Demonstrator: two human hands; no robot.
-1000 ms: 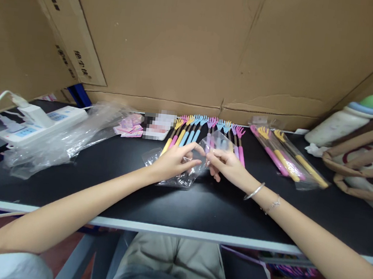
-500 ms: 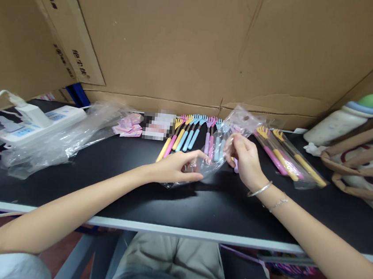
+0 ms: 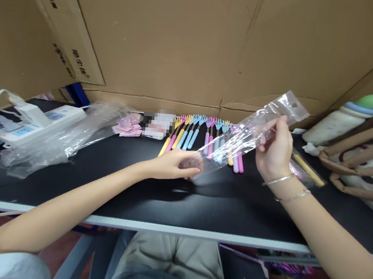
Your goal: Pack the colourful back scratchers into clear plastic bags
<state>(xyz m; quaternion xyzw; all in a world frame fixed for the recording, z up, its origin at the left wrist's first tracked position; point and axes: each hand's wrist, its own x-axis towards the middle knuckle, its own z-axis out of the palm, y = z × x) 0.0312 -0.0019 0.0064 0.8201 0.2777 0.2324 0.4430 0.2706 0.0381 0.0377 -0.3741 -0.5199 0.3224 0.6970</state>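
A long clear plastic bag (image 3: pixel 243 134) with a hang hole slants upward to the right, stretched between my two hands. My right hand (image 3: pixel 275 151) pinches it near its holed upper end. At the lower end, my left hand (image 3: pixel 179 164) has its fingers curled at the bag, thumb below; whether any finger is inside it I cannot tell. No object shows inside the bag. Behind it lie back scratchers with small claw heads and coloured handles: one group (image 3: pixel 181 138) at the left, another group (image 3: pixel 210 144) at the right, partly seen through the film.
Packed back scratchers (image 3: pixel 309 170) lie right of my right hand. Loose clear bags (image 3: pixel 69 145) and a white power strip (image 3: pixel 24 129) are at left, beside pink cards (image 3: pixel 128 125). A bottle (image 3: pixel 335 122) and a cloth bag (image 3: pixel 338 157) stand at right. Cardboard (image 3: pixel 170 40) walls the back.
My right hand has moved right and up, drawing the crumpled bag out long and straight. My left hand stays nearly in place, its fingers now more curled.
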